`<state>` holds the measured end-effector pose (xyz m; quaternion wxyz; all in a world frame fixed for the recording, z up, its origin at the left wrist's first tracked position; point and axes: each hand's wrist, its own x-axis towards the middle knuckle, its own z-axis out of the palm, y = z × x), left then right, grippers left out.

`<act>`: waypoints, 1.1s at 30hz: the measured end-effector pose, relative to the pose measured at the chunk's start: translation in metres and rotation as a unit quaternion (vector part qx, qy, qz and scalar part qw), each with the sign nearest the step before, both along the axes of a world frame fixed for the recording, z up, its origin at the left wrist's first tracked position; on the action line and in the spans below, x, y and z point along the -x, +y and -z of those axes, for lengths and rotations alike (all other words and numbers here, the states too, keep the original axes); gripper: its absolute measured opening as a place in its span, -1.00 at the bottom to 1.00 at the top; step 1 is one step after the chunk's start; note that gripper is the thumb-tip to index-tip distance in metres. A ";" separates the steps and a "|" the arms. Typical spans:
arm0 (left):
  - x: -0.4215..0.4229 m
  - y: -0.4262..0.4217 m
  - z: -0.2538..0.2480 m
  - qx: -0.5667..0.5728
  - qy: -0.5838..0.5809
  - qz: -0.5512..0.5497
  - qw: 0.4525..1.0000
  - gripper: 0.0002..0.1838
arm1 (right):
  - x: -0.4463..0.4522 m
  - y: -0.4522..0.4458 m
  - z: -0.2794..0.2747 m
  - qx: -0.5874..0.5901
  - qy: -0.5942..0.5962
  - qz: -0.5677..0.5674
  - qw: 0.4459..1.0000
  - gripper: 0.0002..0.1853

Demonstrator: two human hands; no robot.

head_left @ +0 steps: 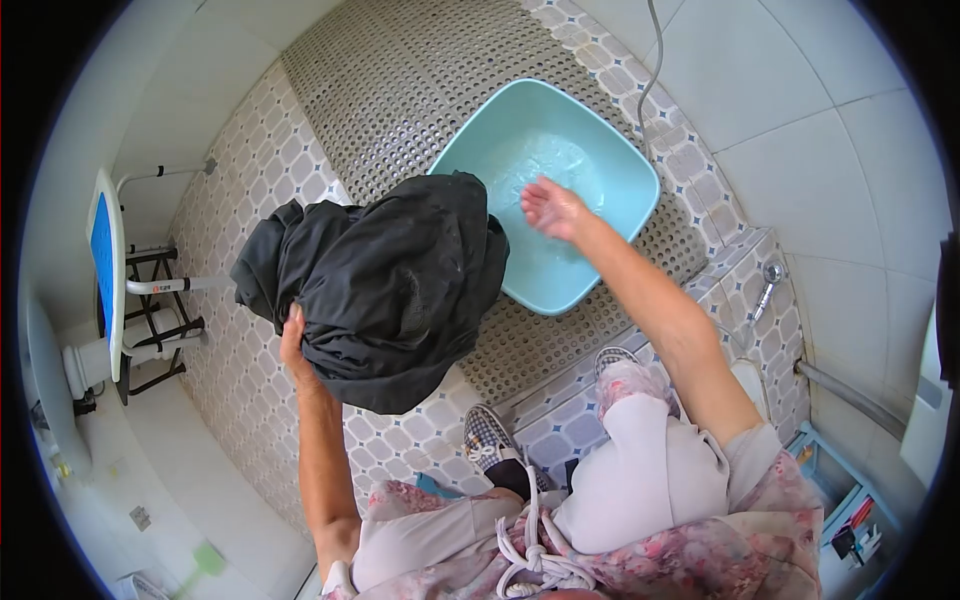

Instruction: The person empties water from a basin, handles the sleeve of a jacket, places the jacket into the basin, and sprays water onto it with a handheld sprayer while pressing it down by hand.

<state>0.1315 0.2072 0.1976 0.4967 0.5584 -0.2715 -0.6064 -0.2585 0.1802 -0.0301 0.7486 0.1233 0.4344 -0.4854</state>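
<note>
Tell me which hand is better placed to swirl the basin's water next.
Probably the right hand: it appears empty and reaches over the turquoise basin, near the water. The left hand, outside the basin, holds the bulky dark cloth.

Patterned floor tiles (235, 400) spread below the grip, a perforated grey mat (370, 80) lies beyond it, a blue-and-white seat (103, 260) stands to its left, and a pale tiled wall (850, 190) rises to its right
</note>
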 end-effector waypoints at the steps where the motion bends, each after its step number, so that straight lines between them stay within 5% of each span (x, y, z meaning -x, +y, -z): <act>1: 0.005 0.001 -0.003 0.004 0.004 0.000 1.000 -0.45 | -0.016 -0.007 -0.020 0.095 -0.091 -0.013 0.991 -0.64; 2: 0.007 0.003 -0.005 0.005 0.006 -0.002 1.000 -0.45 | -0.033 -0.015 -0.054 0.225 -0.226 -0.045 0.947 -0.64; 4: 0.007 0.004 -0.008 -0.001 0.004 0.009 1.000 -0.46 | -0.070 -0.016 -0.161 0.336 -0.015 -0.080 0.938 -0.66; 6: 0.007 0.004 -0.008 -0.009 0.003 0.005 1.000 -0.44 | -0.097 -0.017 -0.202 0.557 0.272 -0.159 0.768 -0.70; 7: 0.004 0.004 -0.005 -0.016 0.000 -0.004 1.000 -0.42 | -0.104 -0.018 -0.195 0.640 0.427 -0.128 0.626 -0.72; 10: -0.009 0.007 0.001 -0.007 -0.005 0.015 1.000 -0.41 | -0.071 -0.031 -0.130 0.584 0.689 -0.139 0.406 -0.73; 12: -0.015 0.010 0.006 0.008 0.006 0.024 1.000 -0.41 | -0.026 -0.022 -0.072 0.341 0.774 -0.315 0.430 -0.73; 13: -0.018 0.011 0.007 0.012 0.016 0.026 0.999 -0.42 | -0.002 -0.026 -0.045 0.171 0.700 -0.346 0.601 -0.72; 15: -0.020 0.010 0.006 0.009 0.017 0.021 1.000 -0.42 | 0.033 -0.008 0.006 0.167 0.825 -0.132 0.524 -0.70; 18: -0.015 0.007 0.003 -0.014 -0.002 0.002 1.000 -0.42 | 0.040 0.003 0.016 0.001 0.801 -0.073 0.594 -0.69; 19: -0.009 0.006 0.000 -0.019 -0.002 -0.006 1.000 -0.42 | 0.034 0.003 0.014 -0.041 0.730 -0.132 0.670 -0.71; 20: -0.004 0.006 -0.003 -0.025 -0.004 -0.015 1.000 -0.42 | 0.028 -0.001 0.012 -0.021 0.428 -0.078 0.900 -0.69; 21: 0.000 0.006 -0.005 -0.026 -0.007 -0.019 0.999 -0.42 | 0.019 -0.006 0.008 0.005 0.063 -0.013 0.998 -0.66; 24: 0.000 0.009 -0.004 -0.032 -0.016 -0.031 0.999 -0.42 | -0.039 -0.019 -0.083 0.280 -0.154 -0.054 0.946 -0.62; 26: -0.008 0.007 0.004 -0.024 -0.009 -0.031 0.999 -0.43 | -0.084 -0.014 -0.176 0.458 0.060 -0.117 0.879 -0.75; 28: -0.010 0.008 0.003 -0.008 0.012 -0.042 0.999 -0.52 | -0.115 -0.006 -0.187 0.653 0.458 -0.125 0.591 -0.71; 29: -0.011 0.009 0.004 0.000 0.025 -0.050 0.998 -0.57 | -0.115 0.000 -0.179 0.654 0.567 -0.150 0.477 -0.64; 33: -0.012 0.015 0.001 -0.015 0.027 -0.036 0.999 -0.56 | -0.052 -0.002 -0.065 0.422 0.704 -0.333 0.464 -0.49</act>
